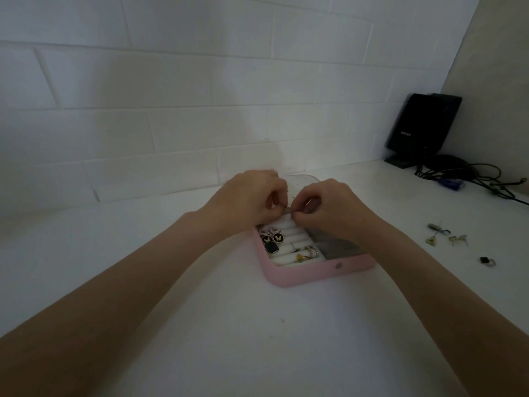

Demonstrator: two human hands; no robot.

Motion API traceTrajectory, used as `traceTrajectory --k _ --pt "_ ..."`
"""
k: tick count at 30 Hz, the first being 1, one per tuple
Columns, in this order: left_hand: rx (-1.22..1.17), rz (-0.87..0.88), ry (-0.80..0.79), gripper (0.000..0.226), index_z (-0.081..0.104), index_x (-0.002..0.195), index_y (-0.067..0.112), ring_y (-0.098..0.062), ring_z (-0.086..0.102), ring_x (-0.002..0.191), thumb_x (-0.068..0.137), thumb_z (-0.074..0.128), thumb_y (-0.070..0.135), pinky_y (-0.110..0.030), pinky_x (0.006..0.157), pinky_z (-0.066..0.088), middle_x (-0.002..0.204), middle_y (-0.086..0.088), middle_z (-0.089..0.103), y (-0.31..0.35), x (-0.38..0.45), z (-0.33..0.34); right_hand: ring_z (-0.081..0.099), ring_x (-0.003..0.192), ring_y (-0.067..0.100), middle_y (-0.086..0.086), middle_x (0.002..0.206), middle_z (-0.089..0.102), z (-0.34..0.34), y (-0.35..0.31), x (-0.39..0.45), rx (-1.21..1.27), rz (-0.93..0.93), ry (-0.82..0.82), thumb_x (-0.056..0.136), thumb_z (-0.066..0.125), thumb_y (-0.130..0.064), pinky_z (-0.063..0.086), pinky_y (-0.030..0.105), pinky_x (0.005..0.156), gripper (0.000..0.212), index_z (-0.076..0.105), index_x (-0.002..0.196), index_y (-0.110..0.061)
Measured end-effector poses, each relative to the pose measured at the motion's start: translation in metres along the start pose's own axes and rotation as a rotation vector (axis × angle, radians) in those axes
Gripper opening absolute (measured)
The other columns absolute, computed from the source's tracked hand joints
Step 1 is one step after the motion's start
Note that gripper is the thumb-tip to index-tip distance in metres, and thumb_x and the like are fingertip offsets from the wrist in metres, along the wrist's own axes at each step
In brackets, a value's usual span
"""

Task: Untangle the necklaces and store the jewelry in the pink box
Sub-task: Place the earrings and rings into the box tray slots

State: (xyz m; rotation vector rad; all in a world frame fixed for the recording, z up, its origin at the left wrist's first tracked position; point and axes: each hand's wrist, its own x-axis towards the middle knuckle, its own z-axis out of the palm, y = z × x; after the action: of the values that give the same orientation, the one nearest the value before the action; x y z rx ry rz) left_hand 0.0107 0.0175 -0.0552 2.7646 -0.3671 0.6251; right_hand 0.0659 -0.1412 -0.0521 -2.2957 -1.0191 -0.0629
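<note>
Pink box (pixel 303 275) lies open mid-counter (pixel 229 339), rings and butterfly earrings (pixel 272 238) in its white rolls; above it left hand (pixel 246 202) and right hand (pixel 335 207) meet, both pinching one small metal piece (pixel 288 212); loose jewelry (pixel 446 234) sits toward the right edge.

Hands: two, left hand (pixel 246 200) and right hand (pixel 333 206), at frame centre. Pink box (pixel 309 272): one, lower centre. Black butterfly earrings (pixel 272 238): two, in the box's left side. Dark square piece (pixel 270 247): one, just below them. Black speaker (pixel 420 126): one, upper right. Loose small jewelry pieces (pixel 446 234) at right edge: about four; exact count unclear. Black ring (pixel 486 261): one, below those.
</note>
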Motion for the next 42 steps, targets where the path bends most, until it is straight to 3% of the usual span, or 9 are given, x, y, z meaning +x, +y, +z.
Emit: traceTrajectory --k 4,8,12,18,32,38,42 --pt "0.047 0.004 0.002 0.002 0.065 0.081 0.015 -0.009 0.049 0.071 0.078 0.064 0.015 -0.026 0.064 0.039 0.077 0.012 0.045 0.004 0.0 0.004 0.054 0.056 -0.013 -0.015 0.067 0.061 -0.002 0.003 0.0 0.066 0.006 -0.021 0.075 0.071 -0.01 0.04 0.0 0.058 0.009 0.067 0.073 -0.019" --pt "0.043 0.038 -0.039 0.003 0.064 0.081 0.013 -0.01 0.048 0.068 0.078 0.065 0.013 -0.029 0.065 0.043 0.078 0.011 0.046 0.003 0.0 0.006 0.054 0.055 -0.01 -0.017 0.066 0.06 -0.003 0.005 0.001 0.053 0.006 -0.016 0.074 0.07 -0.011 0.039 0.0 0.059 0.007 0.069 0.075 -0.018" --pt "-0.018 0.066 -0.107 0.003 0.066 0.079 0.014 0.001 0.046 0.063 0.078 0.066 0.011 -0.029 0.067 0.044 0.079 0.009 0.052 0.0 0.002 0.001 0.055 0.058 -0.01 -0.017 0.066 0.06 -0.004 0.006 0.0 0.074 0.003 -0.017 0.074 0.07 -0.011 0.039 0.001 0.059 0.012 0.067 0.071 -0.022" --pt "-0.054 0.054 -0.205 0.007 0.074 0.084 0.014 0.004 0.05 0.066 0.079 0.07 0.012 -0.017 0.068 0.042 0.082 0.005 0.06 -0.005 0.005 -0.004 0.058 0.066 0.001 -0.012 0.071 0.063 -0.008 0.006 -0.002 0.081 0.008 -0.033 0.075 0.071 -0.011 0.042 0.006 0.064 0.009 0.068 0.074 -0.02" --pt "-0.175 0.046 -0.255 0.017 0.076 0.092 0.012 0.015 0.054 0.069 0.079 0.069 0.004 -0.002 0.066 0.038 0.082 0.007 0.061 -0.009 0.003 -0.011 0.055 0.058 -0.006 -0.02 0.063 0.057 -0.007 -0.001 -0.001 -0.042 -0.062 -0.048 0.077 0.071 -0.008 0.039 0.001 0.059 0.007 0.074 0.079 -0.013" --pt "-0.198 0.012 -0.255 0.019 0.076 0.092 0.013 0.014 0.054 0.067 0.079 0.068 0.002 -0.004 0.065 0.039 0.082 0.006 0.061 -0.007 0.004 -0.011 0.058 0.06 -0.004 -0.01 0.066 0.067 -0.02 0.003 -0.004 0.171 -0.018 -0.099 0.073 0.075 -0.009 0.044 0.008 0.065 0.017 0.07 0.07 -0.025" --pt "-0.196 0.0 -0.255 0.018 0.076 0.092 0.013 0.014 0.054 0.066 0.079 0.068 0.003 -0.003 0.065 0.039 0.081 0.006 0.061 -0.006 0.004 -0.01 0.062 0.067 0.001 -0.003 0.074 0.071 -0.019 0.001 -0.007 0.113 -0.009 -0.158 0.072 0.077 -0.011 0.048 0.013 0.072 0.017 0.07 0.068 -0.025"
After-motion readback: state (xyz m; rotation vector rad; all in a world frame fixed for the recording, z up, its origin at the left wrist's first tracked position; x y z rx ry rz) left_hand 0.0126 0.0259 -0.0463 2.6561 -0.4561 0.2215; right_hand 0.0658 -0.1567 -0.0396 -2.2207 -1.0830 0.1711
